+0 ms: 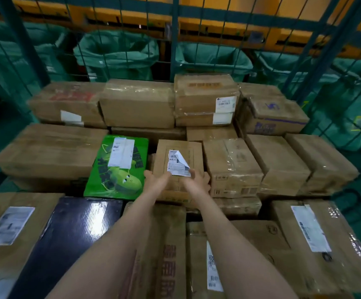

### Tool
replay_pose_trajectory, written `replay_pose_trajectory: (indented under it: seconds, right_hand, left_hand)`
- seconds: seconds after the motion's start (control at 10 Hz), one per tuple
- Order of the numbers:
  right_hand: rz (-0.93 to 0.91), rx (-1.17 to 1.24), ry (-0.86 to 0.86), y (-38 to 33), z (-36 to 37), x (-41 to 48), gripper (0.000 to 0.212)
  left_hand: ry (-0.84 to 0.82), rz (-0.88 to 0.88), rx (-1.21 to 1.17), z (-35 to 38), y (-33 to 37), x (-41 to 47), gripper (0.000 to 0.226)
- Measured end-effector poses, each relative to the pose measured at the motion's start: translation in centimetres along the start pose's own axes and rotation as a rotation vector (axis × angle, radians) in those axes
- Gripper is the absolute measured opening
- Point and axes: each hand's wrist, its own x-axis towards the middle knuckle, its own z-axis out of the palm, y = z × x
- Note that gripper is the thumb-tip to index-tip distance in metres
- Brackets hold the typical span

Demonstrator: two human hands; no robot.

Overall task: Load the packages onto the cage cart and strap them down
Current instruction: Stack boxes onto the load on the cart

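A small brown box (178,157) with a half-peeled white label (178,164) sits in the middle of the load inside the cage cart (175,39). Both my arms reach forward to it. My left hand (156,179) lies on the box's near left part, fingers stretched toward the label. My right hand (199,180) rests on its near right part, beside the label's lower corner. A green printed package (119,169) lies just left of the box. A taped carton (231,167) stands just to its right. No strap is visible.
Cartons fill the cart in rows: a raised back row (136,102), a black box (67,238) and labelled cartons (304,238) nearest me. Blue wire mesh walls close the far side and both flanks. Green sacks (115,52) stand beyond the mesh.
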Motion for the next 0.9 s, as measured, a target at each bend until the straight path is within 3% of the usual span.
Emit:
replay_pose_trajectory:
  seconds: [0.3,0.5,0.7,0.8,0.9]
  right_hand:
    - [-0.023,-0.073,0.007,0.3,0.1,-0.2,0.048]
    - [-0.020,-0.210,0.040,-1.0,-0.1,-1.2,0.040]
    - [-0.111,-0.317,-0.064,-2.8,2.9,-4.5,0.050]
    - [-0.160,-0.346,-0.151,-3.5,5.0,-6.4,0.042]
    - [-0.223,-0.356,-0.282,-3.7,7.5,-8.9,0.037]
  left_hand:
    - [0.040,-0.119,0.123,1.0,-0.4,-0.3,0.086]
    - [0.059,-0.128,0.221,-0.7,0.6,-2.5,0.084]
    - [0.140,-0.036,0.115,-6.9,-1.2,-5.7,0.037]
    - [0.227,-0.001,0.010,-10.0,-2.8,-7.5,0.018]
    - [0.301,-0.051,-0.119,-13.4,-3.5,-11.6,0.015]
